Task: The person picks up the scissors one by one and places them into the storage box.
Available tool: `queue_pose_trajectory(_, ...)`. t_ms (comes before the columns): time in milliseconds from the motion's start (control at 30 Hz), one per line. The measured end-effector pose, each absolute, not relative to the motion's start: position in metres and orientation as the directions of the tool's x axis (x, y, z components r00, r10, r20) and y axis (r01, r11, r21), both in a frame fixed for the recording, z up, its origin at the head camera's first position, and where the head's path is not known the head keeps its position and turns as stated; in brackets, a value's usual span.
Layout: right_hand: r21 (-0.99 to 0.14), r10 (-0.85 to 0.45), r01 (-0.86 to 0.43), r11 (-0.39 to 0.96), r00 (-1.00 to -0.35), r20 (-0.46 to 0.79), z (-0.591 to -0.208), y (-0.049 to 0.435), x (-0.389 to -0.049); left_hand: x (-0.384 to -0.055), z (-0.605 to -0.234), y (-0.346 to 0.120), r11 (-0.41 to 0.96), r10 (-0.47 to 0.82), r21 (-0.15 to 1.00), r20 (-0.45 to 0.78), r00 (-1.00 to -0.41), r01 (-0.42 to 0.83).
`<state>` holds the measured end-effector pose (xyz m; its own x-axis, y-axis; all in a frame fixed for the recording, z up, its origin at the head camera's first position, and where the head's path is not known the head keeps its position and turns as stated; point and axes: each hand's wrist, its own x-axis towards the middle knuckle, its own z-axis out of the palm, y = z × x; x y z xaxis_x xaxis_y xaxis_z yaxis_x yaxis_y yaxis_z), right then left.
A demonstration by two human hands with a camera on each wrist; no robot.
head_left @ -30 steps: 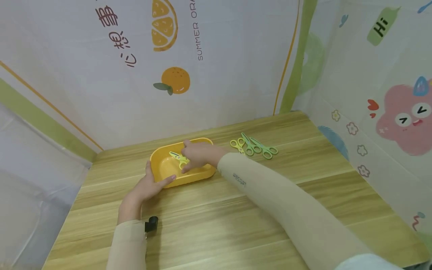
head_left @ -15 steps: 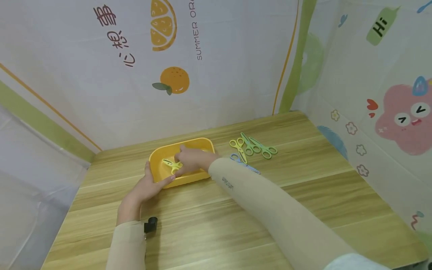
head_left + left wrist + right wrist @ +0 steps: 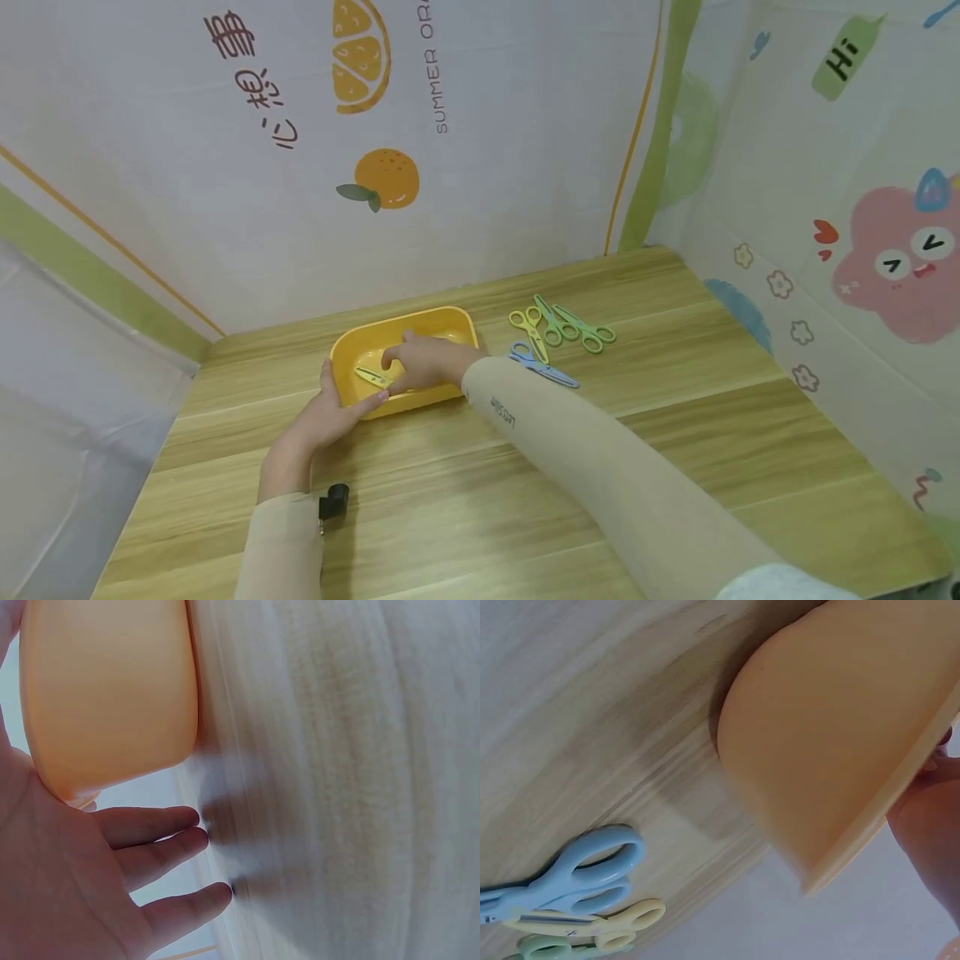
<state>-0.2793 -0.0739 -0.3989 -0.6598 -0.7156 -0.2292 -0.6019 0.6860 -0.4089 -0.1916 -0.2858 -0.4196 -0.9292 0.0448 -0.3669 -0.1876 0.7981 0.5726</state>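
A yellow plastic basket [image 3: 450,315] stands at the back of the table. My left hand [image 3: 330,417] holds its near left corner, thumb over the front rim; the other fingers spread outside it in the left wrist view. My right hand [image 3: 427,362] is down inside the basket with bent fingers, and its wrist crosses the right rim. Small yellow scissors [image 3: 372,377] lie in the basket, blades toward the left; their handles are hidden by the right hand. I cannot tell whether its fingers hold them. The right wrist view shows mostly the basket's outer wall [image 3: 825,742].
To the basket's right lie blue scissors [image 3: 543,367], yellow scissors [image 3: 535,333] and two green pairs, one of them green scissors [image 3: 588,332]. The wooden table [image 3: 420,508] meets printed curtains [image 3: 510,183] behind and beside it. A small black device [image 3: 335,502] sits at my left wrist.
My right hand has moved left inside the basket. The yellow scissors there have shifted left and nearer, and their handles have gone out of sight. The left hand keeps its place.
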Motion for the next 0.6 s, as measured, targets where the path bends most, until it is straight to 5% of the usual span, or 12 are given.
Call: queue_pose_trajectory(600, -0.394, -0.742, -0.643, 0.657, -0.644, -0.185, -0.380, -0.045, -0.282, -0.188, -0.421, -0.284, 0.771, 0.036, 0.609, -0.336, -0.941, -0.187)
